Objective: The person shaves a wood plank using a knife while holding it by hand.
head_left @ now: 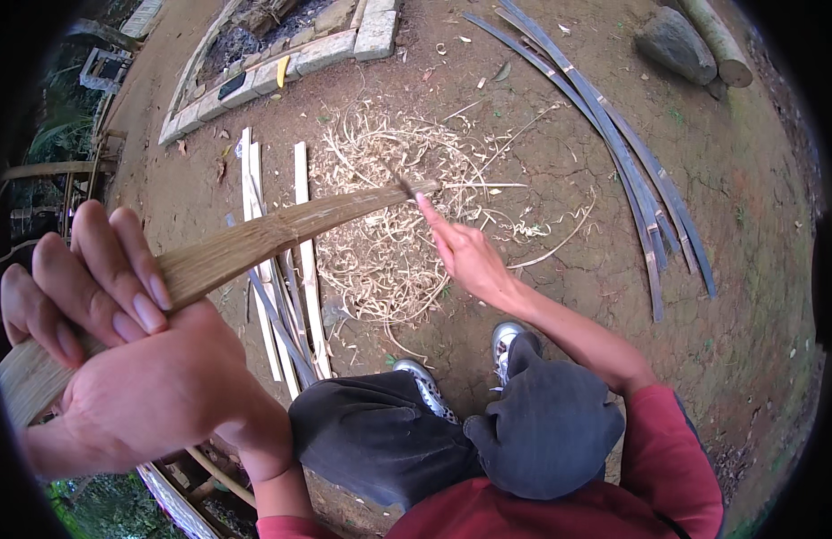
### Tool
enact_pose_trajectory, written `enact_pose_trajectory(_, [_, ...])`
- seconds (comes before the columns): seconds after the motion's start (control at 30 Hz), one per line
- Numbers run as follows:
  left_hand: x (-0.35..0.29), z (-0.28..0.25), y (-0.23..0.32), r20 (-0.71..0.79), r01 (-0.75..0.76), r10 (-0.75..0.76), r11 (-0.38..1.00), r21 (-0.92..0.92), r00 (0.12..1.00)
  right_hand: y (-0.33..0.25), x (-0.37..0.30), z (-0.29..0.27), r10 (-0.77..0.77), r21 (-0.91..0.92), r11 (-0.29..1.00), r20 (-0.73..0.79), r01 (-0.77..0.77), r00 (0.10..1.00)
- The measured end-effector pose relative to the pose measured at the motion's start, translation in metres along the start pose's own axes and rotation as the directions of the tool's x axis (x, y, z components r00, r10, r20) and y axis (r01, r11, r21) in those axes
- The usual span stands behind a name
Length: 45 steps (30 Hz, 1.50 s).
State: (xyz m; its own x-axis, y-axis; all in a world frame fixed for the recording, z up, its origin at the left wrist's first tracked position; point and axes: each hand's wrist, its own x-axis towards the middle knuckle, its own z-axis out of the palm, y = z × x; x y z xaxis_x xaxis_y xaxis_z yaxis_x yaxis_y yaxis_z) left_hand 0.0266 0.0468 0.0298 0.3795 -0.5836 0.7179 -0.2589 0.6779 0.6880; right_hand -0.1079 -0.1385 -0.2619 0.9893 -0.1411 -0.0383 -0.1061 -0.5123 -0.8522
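My left hand (137, 346), large at the left, is closed around a long, flat bamboo strip (281, 232). The strip slants from the lower left up toward the middle, where it narrows. Beside its far end, my right hand (470, 260) is closed with the index finger stretched forward. That hand grips a knife (403, 185), whose thin dark blade lies across the strip near its tip; the handle is hidden in the palm. Beneath, a heap of pale curled shavings (380, 269) covers the ground.
Pale split strips (308, 260) lie left of the shavings. Long dark bamboo strips (614, 135) stretch along the right. A rock (675, 45) and a log (717, 40) sit at the upper right. Stone edging (326, 54) at the top carries a phone (231, 86) and a yellow object (282, 71).
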Motion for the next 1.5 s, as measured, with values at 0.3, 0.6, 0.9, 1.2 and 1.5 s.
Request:
enact_pose_trajectory(0.3, [0.002, 0.061, -0.011, -0.593, 0.14, 0.238, 0.843, 0.519, 0.769, -0.074, 0.008, -0.054, -0.334, 0.085, 0.902, -0.481, 0.423, 0.811])
enact_pose_trajectory(0.6, [0.002, 0.061, -0.015, -0.618, 0.079, 0.271, 0.875, 0.478, 0.738, -0.064, 0.006, -0.049, -0.327, 0.071, 0.929, -0.294, 0.362, 0.898])
enact_pose_trajectory(0.9, [0.005, 0.065, -0.006, -0.531, 0.019, 0.217, 0.915, 0.402, 0.819, -0.02, 0.016, -0.036, -0.153, 0.057, 0.986, -0.08, 0.158, 0.985])
enact_pose_trajectory(1.2, [0.001, 0.058, -0.01, -0.575, 0.082, 0.202, 0.9, 0.429, 0.792, 0.016, -0.002, -0.008, -0.132, -0.147, 0.981, -0.011, 0.13, 0.991])
enact_pose_trajectory(1.5, [-0.003, -0.012, -0.001, 0.077, -0.085, 0.083, 0.996, 0.025, 0.994, -0.061, 0.0, -0.041, -0.291, 0.141, 0.916, -0.407, 0.375, 0.866])
